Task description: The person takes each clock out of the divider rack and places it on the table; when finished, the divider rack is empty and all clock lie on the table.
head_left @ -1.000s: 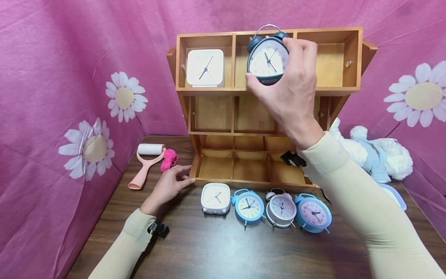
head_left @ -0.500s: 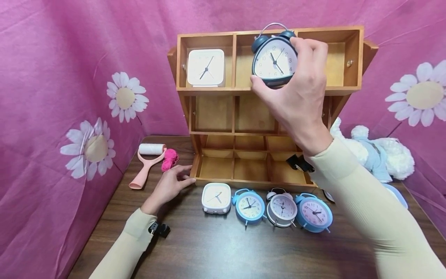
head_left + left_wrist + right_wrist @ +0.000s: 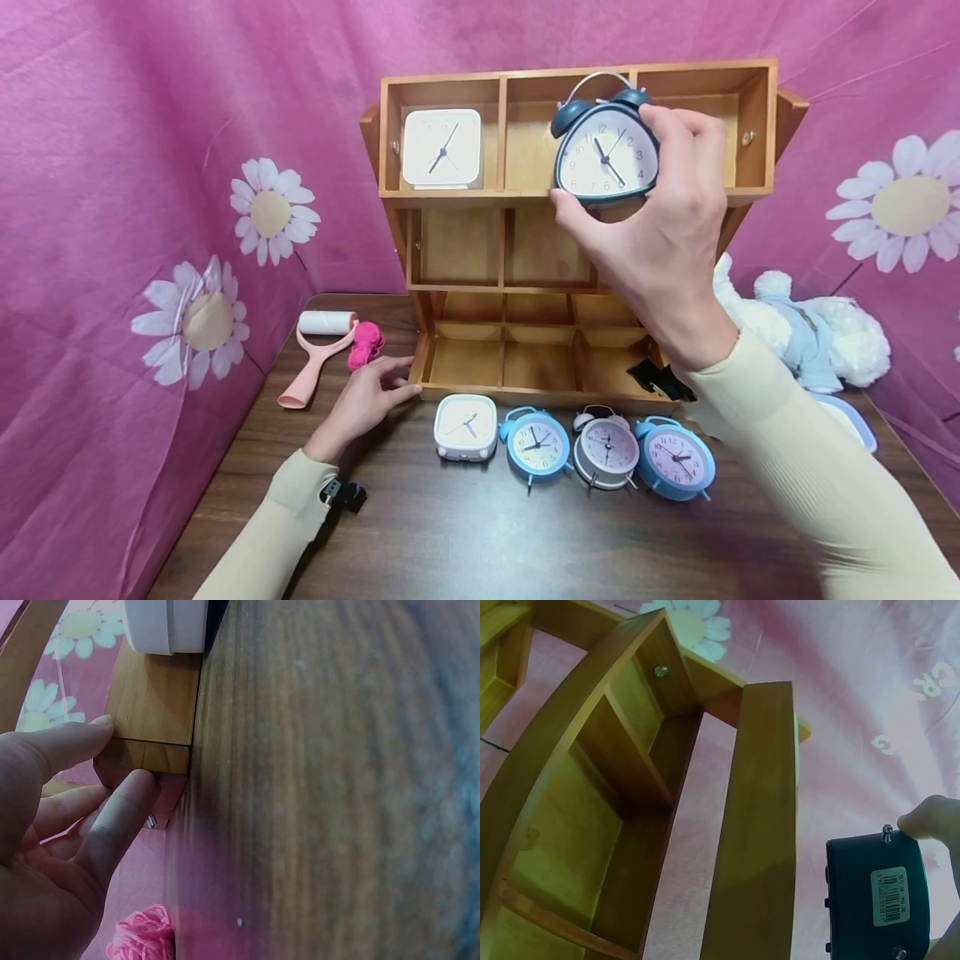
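Note:
My right hand grips a dark teal twin-bell alarm clock by its side, thumb at the bottom and fingers near the right bell. In the head view the clock overlaps the top row of the wooden shelf, across its middle and right compartments; in the right wrist view its labelled underside is apart from the wood. My left hand holds the shelf's lower front left corner between thumb and fingers. A white square clock stands in the top left compartment.
Before the shelf lie a white clock, a blue twin-bell clock, a white twin-bell clock and another blue one. A lint roller and pink yarn are left; a plush toy lies right.
My right hand has carried the dark teal clock rightward, and lately somewhat lower in the head view. The left hand has stayed at the shelf corner.

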`<state>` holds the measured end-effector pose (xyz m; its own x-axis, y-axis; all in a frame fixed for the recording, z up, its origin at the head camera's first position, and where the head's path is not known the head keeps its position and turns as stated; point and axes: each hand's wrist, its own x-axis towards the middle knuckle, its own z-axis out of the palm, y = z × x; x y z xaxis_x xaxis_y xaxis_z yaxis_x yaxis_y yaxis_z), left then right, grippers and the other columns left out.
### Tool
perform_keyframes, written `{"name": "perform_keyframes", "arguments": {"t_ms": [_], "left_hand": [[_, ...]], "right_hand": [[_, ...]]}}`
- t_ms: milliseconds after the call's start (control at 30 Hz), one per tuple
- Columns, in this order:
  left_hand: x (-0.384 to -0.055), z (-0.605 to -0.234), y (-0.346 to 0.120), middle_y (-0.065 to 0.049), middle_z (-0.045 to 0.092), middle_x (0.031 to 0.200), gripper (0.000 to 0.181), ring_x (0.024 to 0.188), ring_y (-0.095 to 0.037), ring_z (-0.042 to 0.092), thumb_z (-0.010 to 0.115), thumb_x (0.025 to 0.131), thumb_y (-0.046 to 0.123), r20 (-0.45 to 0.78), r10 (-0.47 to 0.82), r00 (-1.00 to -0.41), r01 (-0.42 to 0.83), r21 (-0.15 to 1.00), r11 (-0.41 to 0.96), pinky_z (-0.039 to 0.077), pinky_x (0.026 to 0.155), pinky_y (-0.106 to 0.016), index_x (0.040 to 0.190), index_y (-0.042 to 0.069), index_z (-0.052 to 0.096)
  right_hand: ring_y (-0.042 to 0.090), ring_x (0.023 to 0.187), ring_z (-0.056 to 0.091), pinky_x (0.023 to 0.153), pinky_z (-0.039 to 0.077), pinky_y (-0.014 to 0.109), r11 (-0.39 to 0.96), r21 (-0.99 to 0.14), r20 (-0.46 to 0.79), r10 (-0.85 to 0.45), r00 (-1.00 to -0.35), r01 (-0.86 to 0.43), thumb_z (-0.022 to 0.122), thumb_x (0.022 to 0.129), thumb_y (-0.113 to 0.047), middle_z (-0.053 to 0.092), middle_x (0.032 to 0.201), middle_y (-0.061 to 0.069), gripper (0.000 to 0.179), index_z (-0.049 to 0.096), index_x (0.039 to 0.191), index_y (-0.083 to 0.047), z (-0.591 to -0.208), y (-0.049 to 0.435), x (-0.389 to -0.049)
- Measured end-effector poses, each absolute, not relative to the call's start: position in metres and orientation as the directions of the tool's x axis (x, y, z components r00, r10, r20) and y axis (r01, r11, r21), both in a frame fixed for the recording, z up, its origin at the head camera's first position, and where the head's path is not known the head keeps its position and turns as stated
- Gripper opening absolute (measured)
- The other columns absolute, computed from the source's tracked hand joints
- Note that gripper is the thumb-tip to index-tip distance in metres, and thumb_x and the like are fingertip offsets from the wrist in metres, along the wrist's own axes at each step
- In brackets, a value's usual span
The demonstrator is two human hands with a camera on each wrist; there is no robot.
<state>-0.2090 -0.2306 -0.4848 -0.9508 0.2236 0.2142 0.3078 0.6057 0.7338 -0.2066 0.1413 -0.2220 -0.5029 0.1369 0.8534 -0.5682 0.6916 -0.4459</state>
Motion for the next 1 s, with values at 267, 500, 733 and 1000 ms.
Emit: {"name": "perform_keyframes", "arguments": {"t_ms": [267,500,733,1000], "left_hand": [[-0.201,-0.468,-0.221,-0.013,0.082,0.114,0.053,0.097,-0.019,0.082,0.089,0.096,0.022,0.138,0.197,-0.971,0.235,0.713,0.661,0.059,0.085,-0.029,0.143,0.001,0.074],[-0.201,-0.469,-0.222,-0.014,0.081,0.117,0.053,0.099,-0.021,0.082,0.089,0.097,0.021,0.125,0.19,-0.974,0.222,0.708,0.67,0.06,0.087,-0.03,0.144,0.001,0.073],[-0.208,-0.489,-0.234,-0.011,0.081,0.11,0.056,0.091,-0.016,0.08,0.09,0.095,0.035,0.226,0.215,-0.95,0.311,0.735,0.603,0.06,0.081,-0.03,0.139,0.003,0.077],[-0.213,-0.492,-0.235,-0.01,0.081,0.11,0.056,0.091,-0.015,0.08,0.09,0.096,0.037,0.217,0.233,-0.948,0.316,0.735,0.6,0.059,0.08,-0.029,0.14,0.005,0.077]], "right_hand": [[0.029,0.136,0.059,0.113,0.046,0.037,0.701,-0.423,0.87,0.138,-0.473,-0.574,0.087,0.078,-0.059,0.063,0.141,0.026,0.092,0.069,0.145,0.001,-0.227,0.152,-0.187],[0.03,0.137,0.058,0.111,0.045,0.039,0.711,-0.428,0.862,0.136,-0.488,-0.558,0.088,0.075,-0.058,0.064,0.14,0.027,0.092,0.069,0.146,-0.002,-0.23,0.162,-0.169],[0.031,0.133,0.059,0.108,0.044,0.034,0.712,-0.444,0.847,0.135,-0.514,-0.544,0.089,0.072,-0.057,0.065,0.138,0.023,0.093,0.07,0.146,-0.004,-0.239,0.168,-0.153],[0.004,0.121,0.051,0.094,0.035,0.018,0.74,-0.446,0.834,0.14,-0.533,-0.503,0.087,0.071,-0.055,0.065,0.143,0.027,0.094,0.069,0.147,-0.003,-0.252,0.184,-0.138]]}}
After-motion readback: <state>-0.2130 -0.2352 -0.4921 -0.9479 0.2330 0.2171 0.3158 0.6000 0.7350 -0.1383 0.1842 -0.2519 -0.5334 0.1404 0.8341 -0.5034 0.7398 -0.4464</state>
